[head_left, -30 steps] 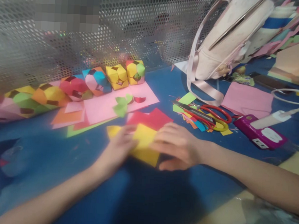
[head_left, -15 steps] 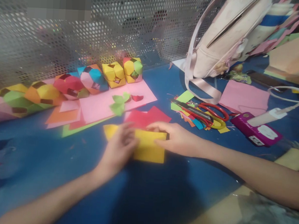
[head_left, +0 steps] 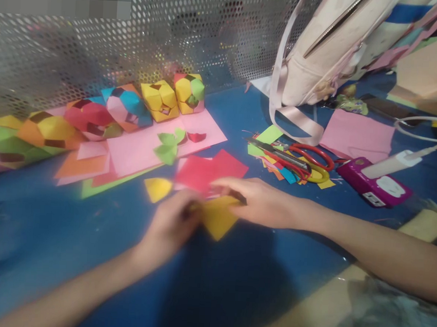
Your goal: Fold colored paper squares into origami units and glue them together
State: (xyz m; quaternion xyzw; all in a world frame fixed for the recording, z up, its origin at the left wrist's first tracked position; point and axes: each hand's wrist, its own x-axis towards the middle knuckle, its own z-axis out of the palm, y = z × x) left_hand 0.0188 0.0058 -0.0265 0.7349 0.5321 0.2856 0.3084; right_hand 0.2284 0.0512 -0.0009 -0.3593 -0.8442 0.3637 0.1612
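A yellow sheet of paper is held between my two hands, one corner pointing down toward me. My right hand pinches its right side between thumb and fingers. At its left edge, my left hand is closed on the paper, its fingers blurred by motion. A small yellow paper piece lies just left of my left hand. Beyond my hands is red paper, with green cut paper pieces and a small red piece behind it.
Folded paper balls line the perforated metal panel. Stacked pink paper lies before them. To the right are red-handled scissors on paper scraps, a purple power adapter, pink paper and a pale bag.
The yellow sheet has turned from lying square to having a corner down. My left hand has closed on its left edge. The small yellow piece now shows apart from the sheet.
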